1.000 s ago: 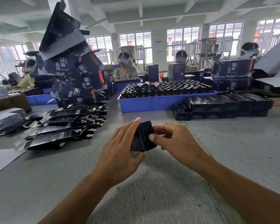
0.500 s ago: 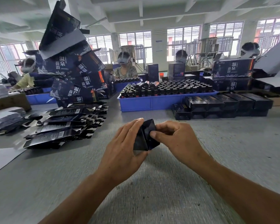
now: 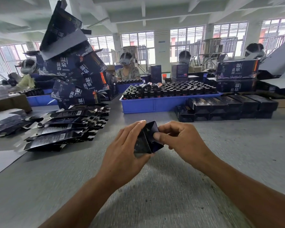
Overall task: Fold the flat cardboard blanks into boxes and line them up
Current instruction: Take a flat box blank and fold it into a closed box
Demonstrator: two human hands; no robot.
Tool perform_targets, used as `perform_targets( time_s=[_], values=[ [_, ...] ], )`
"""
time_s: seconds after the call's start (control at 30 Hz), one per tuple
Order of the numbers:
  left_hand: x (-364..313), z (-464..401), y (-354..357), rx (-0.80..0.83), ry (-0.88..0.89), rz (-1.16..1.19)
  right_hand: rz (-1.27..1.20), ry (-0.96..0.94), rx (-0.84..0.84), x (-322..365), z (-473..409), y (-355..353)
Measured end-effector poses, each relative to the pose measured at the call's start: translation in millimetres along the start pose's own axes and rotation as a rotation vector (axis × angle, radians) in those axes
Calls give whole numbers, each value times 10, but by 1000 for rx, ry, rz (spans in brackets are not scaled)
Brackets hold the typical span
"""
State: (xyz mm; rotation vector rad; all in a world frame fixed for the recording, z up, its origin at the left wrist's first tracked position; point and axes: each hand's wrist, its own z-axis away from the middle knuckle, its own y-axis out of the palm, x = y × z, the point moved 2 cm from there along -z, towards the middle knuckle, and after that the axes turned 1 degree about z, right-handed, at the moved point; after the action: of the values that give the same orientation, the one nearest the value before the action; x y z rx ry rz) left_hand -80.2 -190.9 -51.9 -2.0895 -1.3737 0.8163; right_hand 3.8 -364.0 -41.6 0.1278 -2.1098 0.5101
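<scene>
The small dark box (image 3: 146, 139) is held above the table (image 3: 155, 186), near centre, with one corner pointing up at 12 o'clock. A second ago it sat lower and flatter between the palms; now it has turned and squared up, so the end flap looks nearly tucked. The left hand (image 3: 123, 155) cups its side with fingers pressed along it, while the right hand (image 3: 179, 142) pinches the flap, thumb flat. The finished row (image 3: 225, 107) waits at 1 o'clock, the flat blanks (image 3: 62, 127) at 10.
</scene>
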Motion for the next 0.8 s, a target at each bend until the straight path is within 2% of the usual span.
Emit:
perform_targets(
  time_s=[0.13, 0.33, 0.47, 0.8],
  values=[
    [-13, -5, -2, -1, 6, -14, -24, 10, 4, -11, -9, -16],
    [-58, -1, 30, 13, 37, -36, 159, -39, -61, 11, 11, 62],
    [-3, -4, 14, 12, 17, -14, 70, -3, 11, 18, -9, 4],
    [50, 7, 41, 14, -3, 26, 37, 43, 84, 9, -11, -36]
  ],
)
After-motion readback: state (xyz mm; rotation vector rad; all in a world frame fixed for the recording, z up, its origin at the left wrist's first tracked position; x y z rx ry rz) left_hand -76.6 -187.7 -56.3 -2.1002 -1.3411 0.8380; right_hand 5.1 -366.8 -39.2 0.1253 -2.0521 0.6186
